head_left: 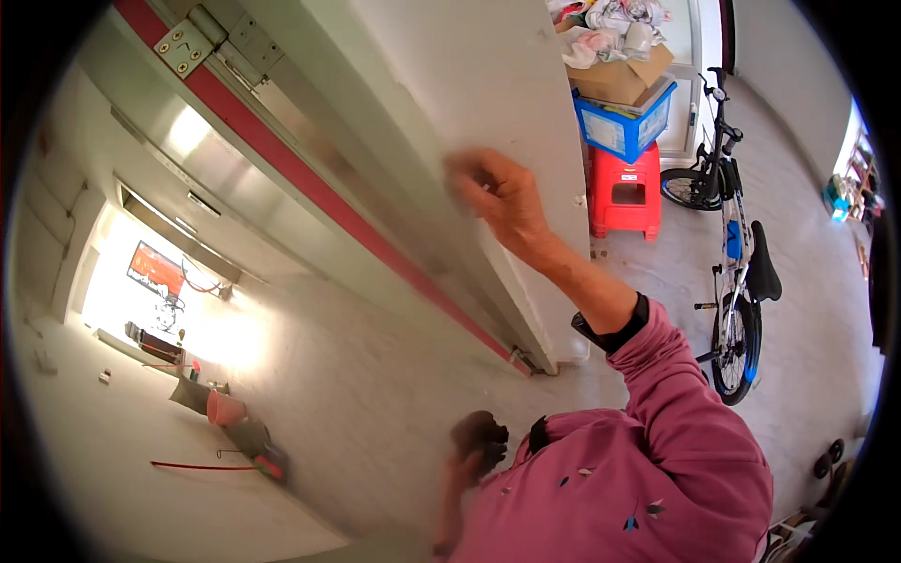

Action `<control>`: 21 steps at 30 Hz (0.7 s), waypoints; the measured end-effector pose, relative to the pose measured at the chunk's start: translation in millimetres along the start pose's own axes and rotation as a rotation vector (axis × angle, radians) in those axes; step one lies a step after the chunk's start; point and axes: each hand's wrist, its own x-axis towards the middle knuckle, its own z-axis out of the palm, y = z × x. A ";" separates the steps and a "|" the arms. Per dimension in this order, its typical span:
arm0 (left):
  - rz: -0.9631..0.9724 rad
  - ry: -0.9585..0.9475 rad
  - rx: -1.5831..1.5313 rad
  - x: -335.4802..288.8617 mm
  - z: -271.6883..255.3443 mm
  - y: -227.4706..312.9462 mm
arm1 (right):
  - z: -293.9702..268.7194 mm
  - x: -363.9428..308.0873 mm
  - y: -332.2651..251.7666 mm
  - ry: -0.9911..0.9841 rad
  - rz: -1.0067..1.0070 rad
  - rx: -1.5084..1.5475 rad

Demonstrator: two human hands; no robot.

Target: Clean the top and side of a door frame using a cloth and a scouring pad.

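Observation:
My right hand is raised against the pale door frame, its fingers curled together at the frame's edge and blurred by motion. Whether something small is pinched in them is hidden. Lower down, close to my body, my left hand is around a dark brown, crumpled thing, which is too blurred to name. A red strip runs down the length of the frame beside a pale door panel. At the top a metal hinge is screwed on.
Right of the wall stands a red plastic stool bearing a blue crate and a cardboard box. A bicycle is parked beside it. Through the doorway, a pink bucket and a red stick are near the wall.

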 end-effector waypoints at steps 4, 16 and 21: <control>0.064 0.007 0.185 -3.0 2.6 14.0 | 2.1 5.6 -7.6 -0.002 0.018 -0.004; 0.065 -0.053 0.114 4.3 -3.9 -12.0 | 6.1 16.3 -16.1 -0.019 0.063 -0.119; 0.063 -0.061 0.108 3.1 -1.5 -6.7 | 0.0 22.0 -17.3 -0.109 0.149 0.031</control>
